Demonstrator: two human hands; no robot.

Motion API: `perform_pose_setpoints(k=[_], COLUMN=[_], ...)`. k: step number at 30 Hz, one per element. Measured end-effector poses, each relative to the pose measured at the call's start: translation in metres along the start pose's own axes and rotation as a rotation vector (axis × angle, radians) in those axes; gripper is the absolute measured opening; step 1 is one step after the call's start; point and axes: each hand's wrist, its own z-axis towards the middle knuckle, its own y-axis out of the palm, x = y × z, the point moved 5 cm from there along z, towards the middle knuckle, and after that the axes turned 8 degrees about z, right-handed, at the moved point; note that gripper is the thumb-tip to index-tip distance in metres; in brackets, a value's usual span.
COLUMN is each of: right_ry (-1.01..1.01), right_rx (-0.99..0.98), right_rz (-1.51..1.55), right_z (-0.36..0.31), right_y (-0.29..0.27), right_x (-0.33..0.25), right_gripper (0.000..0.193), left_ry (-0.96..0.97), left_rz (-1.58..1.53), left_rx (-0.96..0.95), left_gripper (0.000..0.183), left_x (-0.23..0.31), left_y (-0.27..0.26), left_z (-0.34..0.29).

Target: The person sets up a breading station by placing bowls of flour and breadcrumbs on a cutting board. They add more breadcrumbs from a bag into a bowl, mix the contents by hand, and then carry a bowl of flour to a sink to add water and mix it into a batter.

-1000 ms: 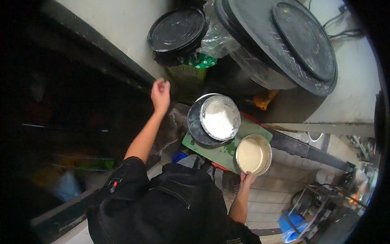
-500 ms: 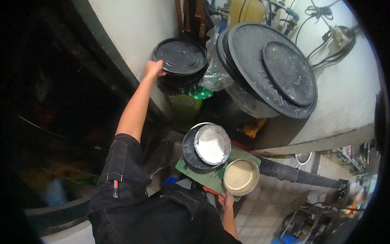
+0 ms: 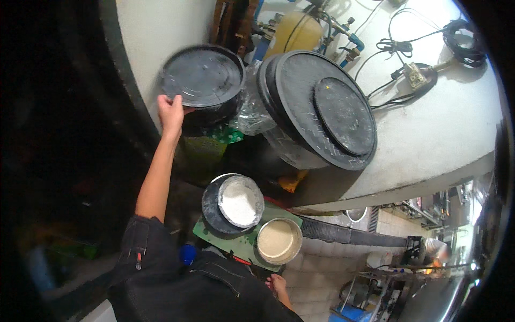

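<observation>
My left hand (image 3: 171,114), at the end of a stretched arm, grips the near edge of a round black lid (image 3: 201,75). The lid lies over a dark bucket, its near side slightly raised. Just below a metal bowl of beige grainy stuff (image 3: 279,241), my right hand (image 3: 277,284) hangs apart from it, fingers loosely bent and holding nothing I can see. Beside that bowl, a smaller bowl of white powder (image 3: 240,202) sits in a black basin (image 3: 212,204). Both stand on a green board (image 3: 236,246).
A large dark drum lid (image 3: 300,102) covers a plastic-lined drum at the right, with a smaller black lid (image 3: 346,115) on top. Behind it are a yellow tank (image 3: 296,35), pipes and a wall socket (image 3: 414,76) with cables. A metal frame (image 3: 359,290) stands lower right.
The view has swung, so most things sit further left. My right hand has come away from the metal bowl's near rim. My left hand still grips the lid's edge.
</observation>
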Motion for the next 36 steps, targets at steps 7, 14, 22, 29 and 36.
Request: perform_pose_setpoints(k=[7,14,22,29,36], right_ry=[-0.026,-0.141,-0.102,0.0,-0.043], right_rx=[-0.011,-0.092,-0.079,0.004,0.05], right_rz=[-0.188,-0.276,-0.091,-0.227,-0.148], right_z=[0.009,0.017,0.003,-0.023,-0.03], right_y=[0.018,0.062,0.034,0.025,0.028], right_x=[-0.025,-0.067,-0.021,0.012,-0.01], right_gripper=[0.031,0.031,0.026,0.029,0.032], left_ry=[0.197,0.237,-0.248,-0.487,-0.299], left_rz=[-0.341,0.008,-0.122,0.071,0.248], left_rx=[-0.29,-0.449,-0.093,-0.15,-0.115], left_gripper=[0.02,0.028,0.051,0.048,0.031], left_x=[0.121,0.106,-0.043,-0.214,-0.136], left_y=[0.074,0.198,0.094,0.008,0.009], left_z=[-0.068,-0.1,-0.029,0.114,0.054])
